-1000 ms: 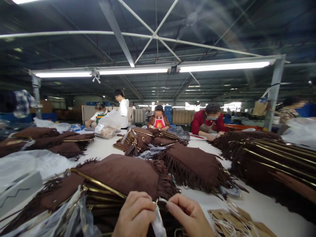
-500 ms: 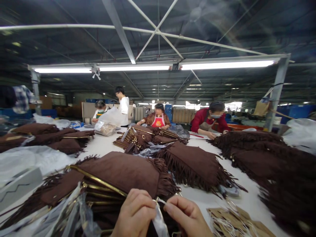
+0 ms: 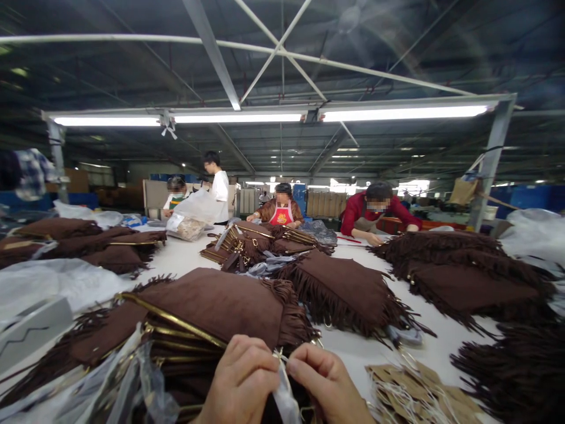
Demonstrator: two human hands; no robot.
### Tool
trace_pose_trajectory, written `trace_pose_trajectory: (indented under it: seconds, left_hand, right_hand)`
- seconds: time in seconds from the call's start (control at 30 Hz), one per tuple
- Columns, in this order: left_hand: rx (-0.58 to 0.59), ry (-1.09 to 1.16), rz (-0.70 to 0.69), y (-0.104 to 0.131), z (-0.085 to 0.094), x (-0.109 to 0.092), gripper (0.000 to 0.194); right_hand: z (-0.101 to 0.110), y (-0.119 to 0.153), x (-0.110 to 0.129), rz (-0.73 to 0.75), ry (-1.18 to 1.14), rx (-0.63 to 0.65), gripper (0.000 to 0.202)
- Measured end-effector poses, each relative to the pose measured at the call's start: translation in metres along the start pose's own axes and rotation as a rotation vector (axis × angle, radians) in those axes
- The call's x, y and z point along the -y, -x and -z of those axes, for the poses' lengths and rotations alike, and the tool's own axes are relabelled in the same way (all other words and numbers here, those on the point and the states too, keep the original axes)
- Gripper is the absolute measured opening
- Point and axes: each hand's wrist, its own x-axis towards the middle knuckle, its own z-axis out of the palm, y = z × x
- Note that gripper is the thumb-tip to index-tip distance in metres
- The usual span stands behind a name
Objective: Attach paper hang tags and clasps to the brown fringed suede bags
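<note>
My left hand (image 3: 245, 377) is closed, pinching a small pale strip beside a gold metal piece at the near edge of the bag pile. Close on its right, my right hand (image 3: 324, 383) pinches the end of the same pale strip. A translucent plastic wrap (image 3: 286, 400) hangs between the hands. Behind them lies a stack of dark brown fringed bags (image 3: 212, 300) with gold zippers or frames (image 3: 176, 321). What the fingertips grip is partly hidden.
Brown paper tags with white strings (image 3: 410, 391) lie at the lower right. More fringed bags (image 3: 344, 288) cover the white table (image 3: 348, 347). A grey box (image 3: 35, 333) and plastic sheeting (image 3: 66, 285) are at left. Several people work across the table.
My right hand has moved slightly left, closer to my left hand. The view has shifted a little. At the right, dark fringe has moved lower, uncovering a bag; the person in red has shifted an arm.
</note>
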Motion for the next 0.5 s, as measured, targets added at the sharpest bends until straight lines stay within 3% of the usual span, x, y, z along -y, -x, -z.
trace_pose_trajectory:
  seconds: [0.17, 0.23, 0.37, 0.5]
  left_hand:
    - [-0.035, -0.019, -0.088, 0.004, -0.006, 0.006, 0.021]
    - [0.042, 0.041, -0.028, -0.002, 0.002, 0.005, 0.021]
    - [0.228, 0.070, 0.279, -0.023, 0.028, 0.002, 0.028]
    - [0.537, -0.084, 0.357, -0.044, 0.031, 0.007, 0.018]
  right_hand:
    - [-0.002, -0.004, 0.004, 0.034, 0.041, 0.002, 0.038]
    - [-0.002, -0.006, -0.001, 0.038, 0.014, 0.017, 0.040]
    - [-0.001, -0.009, -0.014, 0.011, -0.055, 0.019, 0.040]
    - [-0.002, -0.010, -0.017, 0.007, -0.035, 0.009, 0.039]
